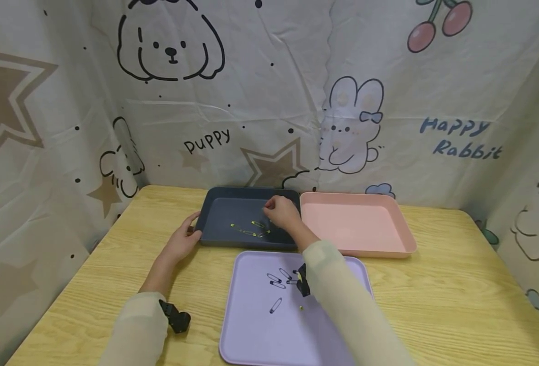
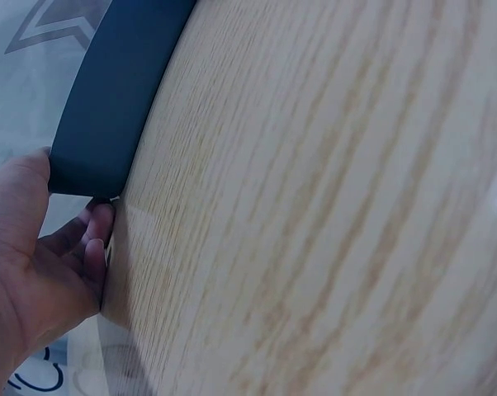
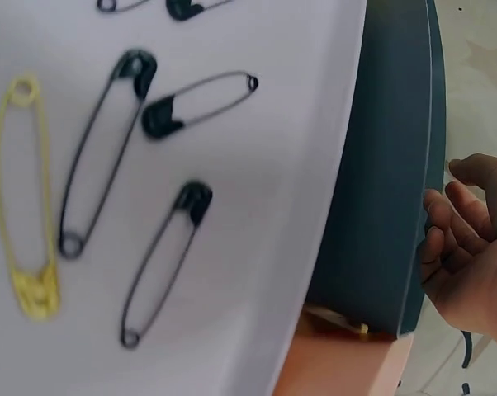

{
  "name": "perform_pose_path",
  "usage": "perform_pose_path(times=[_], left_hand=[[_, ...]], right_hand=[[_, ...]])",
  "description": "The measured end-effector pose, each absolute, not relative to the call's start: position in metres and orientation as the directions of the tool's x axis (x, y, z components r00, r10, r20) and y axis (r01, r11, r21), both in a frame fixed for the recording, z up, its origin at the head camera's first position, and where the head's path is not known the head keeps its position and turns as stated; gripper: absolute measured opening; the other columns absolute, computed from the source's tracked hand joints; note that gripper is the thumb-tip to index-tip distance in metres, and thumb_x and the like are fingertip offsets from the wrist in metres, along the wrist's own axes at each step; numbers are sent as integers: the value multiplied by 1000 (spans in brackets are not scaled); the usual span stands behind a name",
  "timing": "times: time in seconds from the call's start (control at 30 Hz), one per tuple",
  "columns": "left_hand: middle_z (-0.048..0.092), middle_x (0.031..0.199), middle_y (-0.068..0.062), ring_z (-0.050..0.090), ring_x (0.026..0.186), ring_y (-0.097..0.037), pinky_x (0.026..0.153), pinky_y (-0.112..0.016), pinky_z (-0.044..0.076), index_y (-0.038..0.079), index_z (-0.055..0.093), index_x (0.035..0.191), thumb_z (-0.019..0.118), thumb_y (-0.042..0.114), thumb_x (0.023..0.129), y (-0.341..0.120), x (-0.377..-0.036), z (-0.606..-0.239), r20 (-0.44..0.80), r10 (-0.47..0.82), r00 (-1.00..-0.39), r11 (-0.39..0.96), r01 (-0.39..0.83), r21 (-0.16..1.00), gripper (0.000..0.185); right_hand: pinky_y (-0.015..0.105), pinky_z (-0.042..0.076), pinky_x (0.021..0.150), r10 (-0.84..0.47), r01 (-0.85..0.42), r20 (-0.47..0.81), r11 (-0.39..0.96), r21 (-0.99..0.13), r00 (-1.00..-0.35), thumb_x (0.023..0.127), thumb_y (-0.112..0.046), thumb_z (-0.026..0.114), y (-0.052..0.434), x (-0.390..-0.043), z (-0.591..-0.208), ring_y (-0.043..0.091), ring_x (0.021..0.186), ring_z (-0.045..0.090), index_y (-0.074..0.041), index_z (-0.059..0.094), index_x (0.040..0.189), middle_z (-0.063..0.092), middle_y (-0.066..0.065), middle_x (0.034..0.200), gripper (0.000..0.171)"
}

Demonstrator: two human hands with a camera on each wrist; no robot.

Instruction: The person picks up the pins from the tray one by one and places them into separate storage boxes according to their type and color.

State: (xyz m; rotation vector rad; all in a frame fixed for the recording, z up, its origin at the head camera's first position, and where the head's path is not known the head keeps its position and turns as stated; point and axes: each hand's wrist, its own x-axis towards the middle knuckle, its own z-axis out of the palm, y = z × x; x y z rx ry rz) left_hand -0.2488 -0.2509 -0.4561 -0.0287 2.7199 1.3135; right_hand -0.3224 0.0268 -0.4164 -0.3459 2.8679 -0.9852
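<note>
My left hand (image 1: 183, 243) holds the dark blue tray (image 1: 214, 243) at its front left corner. In the left wrist view the thumb lies against the tray wall (image 2: 108, 107), the other fingers curled near its base. Over the right part of that tray is my right hand (image 1: 282, 212), its fingers bent with the tips close together; I cannot tell whether a small thing is between them. Several yellow safety pins (image 1: 249, 234) lie in the tray below. In the right wrist view, black-headed safety pins (image 3: 168, 264) and a yellow safety pin (image 3: 38, 293) lie on the purple tray.
The purple tray (image 1: 251, 335) stands in front of the dark blue one, partly under my right forearm. A small yellow bit (image 1: 301, 307) lies on it. A pink tray (image 1: 356, 223) adjoins on the right. Behind the wooden table (image 1: 457, 295) hangs a printed cloth (image 1: 269, 101).
</note>
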Motion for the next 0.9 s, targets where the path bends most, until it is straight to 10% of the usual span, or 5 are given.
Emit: perform_pose_path(times=[0.9], left_hand=[[31, 143, -33, 35, 128, -46, 102, -58, 31, 15, 14, 151, 38, 18, 97, -252, -248, -458, -103, 59, -993, 622, -44, 782, 59]], right_hand=[[33, 48, 73, -342, -308, 43, 777, -549, -939, 89, -28, 60, 67, -301, -395, 17, 81, 59, -9, 69, 99, 68, 6, 94, 24]])
